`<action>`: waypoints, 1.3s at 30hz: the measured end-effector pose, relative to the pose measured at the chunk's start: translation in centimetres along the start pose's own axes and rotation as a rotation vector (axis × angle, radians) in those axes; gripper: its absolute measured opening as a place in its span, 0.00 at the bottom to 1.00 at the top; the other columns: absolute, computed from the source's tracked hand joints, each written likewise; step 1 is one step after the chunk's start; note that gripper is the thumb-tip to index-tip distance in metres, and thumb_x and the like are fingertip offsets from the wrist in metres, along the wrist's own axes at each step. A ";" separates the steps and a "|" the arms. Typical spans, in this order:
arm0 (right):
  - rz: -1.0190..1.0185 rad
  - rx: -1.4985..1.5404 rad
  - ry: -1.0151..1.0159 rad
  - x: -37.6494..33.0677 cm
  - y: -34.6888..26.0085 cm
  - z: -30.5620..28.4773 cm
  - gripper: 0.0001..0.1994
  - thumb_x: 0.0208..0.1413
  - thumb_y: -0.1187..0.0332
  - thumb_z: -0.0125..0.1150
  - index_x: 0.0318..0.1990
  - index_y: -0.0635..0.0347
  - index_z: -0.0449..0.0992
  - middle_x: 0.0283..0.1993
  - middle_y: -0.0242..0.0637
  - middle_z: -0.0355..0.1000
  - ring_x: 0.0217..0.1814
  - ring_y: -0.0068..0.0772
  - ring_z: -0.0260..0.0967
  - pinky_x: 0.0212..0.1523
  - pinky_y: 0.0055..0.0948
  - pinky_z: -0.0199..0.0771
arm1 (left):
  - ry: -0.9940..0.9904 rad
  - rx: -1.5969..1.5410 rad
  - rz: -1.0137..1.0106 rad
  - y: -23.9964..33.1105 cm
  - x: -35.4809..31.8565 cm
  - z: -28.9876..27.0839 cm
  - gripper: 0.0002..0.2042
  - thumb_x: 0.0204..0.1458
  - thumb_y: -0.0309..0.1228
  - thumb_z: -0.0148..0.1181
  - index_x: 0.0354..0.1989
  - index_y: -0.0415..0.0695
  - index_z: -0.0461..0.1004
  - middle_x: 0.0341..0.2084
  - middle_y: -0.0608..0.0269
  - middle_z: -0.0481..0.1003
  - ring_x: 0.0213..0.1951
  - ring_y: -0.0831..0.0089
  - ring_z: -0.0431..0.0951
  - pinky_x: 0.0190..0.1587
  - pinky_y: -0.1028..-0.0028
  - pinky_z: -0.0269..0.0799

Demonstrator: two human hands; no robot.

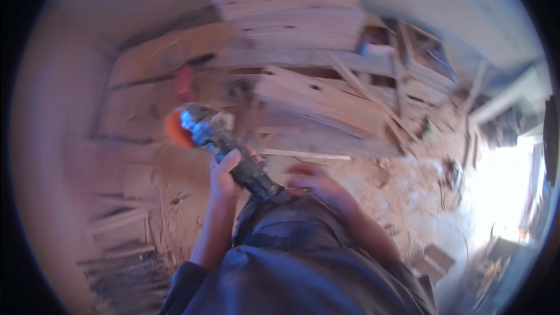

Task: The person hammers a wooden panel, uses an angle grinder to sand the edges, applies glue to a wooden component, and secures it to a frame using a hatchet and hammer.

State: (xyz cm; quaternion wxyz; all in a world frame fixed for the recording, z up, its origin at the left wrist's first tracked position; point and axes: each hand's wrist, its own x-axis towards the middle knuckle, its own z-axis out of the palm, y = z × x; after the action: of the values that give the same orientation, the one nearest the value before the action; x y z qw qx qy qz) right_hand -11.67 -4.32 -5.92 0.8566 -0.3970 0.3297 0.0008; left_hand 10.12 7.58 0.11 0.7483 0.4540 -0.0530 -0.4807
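Observation:
My left hand (225, 176) is wrapped round the dark body of an angle grinder (234, 153), which points up and to the left in front of my waist. At its far end are a blue-lit metallic head and an orange disc (177, 128). My right hand (315, 184) is beside the grinder's rear end, with a small gap between them. Its fingers are smeared by motion, so I cannot tell whether they hold anything. Beyond the disc lies a red tool with a black handle (184, 83) on the bench.
Pale wooden boards with dark slots are stacked (291, 17) at the back. Another slotted board (318, 102) lies at an angle in front, crossed by a thin strip (373, 96). Shavings cover the floor (361, 198). Wood scraps (125, 216) lie at the left; bright light enters at the right.

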 end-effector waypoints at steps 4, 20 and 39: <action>-0.067 0.256 0.566 0.8 6.0 -1.8 0.15 0.59 0.66 0.63 0.51 0.64 0.77 0.36 0.44 0.79 0.34 0.40 0.79 0.36 0.38 0.84 | 0.210 0.168 0.128 10.1 2.6 -6.5 0.17 0.50 0.31 0.70 0.45 0.38 0.74 0.33 0.55 0.80 0.32 0.59 0.83 0.38 0.61 0.81; 0.193 -0.645 0.902 1.5 8.6 6.4 0.19 0.52 0.69 0.68 0.52 0.66 0.79 0.37 0.45 0.83 0.39 0.35 0.82 0.42 0.34 0.80 | 0.814 1.089 -0.025 18.8 30.2 -47.1 0.23 0.45 0.43 0.69 0.40 0.32 0.83 0.30 0.54 0.82 0.33 0.61 0.81 0.38 0.58 0.74; -0.143 -0.342 1.236 -5.7 6.7 -12.8 0.24 0.57 0.70 0.68 0.59 0.70 0.73 0.33 0.33 0.78 0.35 0.24 0.73 0.39 0.27 0.76 | 0.913 1.443 0.752 16.3 27.2 -34.8 0.23 0.57 0.35 0.67 0.56 0.31 0.77 0.52 0.44 0.79 0.53 0.53 0.80 0.56 0.59 0.75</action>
State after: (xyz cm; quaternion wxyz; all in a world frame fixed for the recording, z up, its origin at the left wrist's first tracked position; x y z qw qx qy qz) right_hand -25.12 -6.93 -13.18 0.4313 -0.4760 0.7303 -0.2326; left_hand 53.47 10.56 -17.97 0.3401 0.9071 -0.1831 0.1675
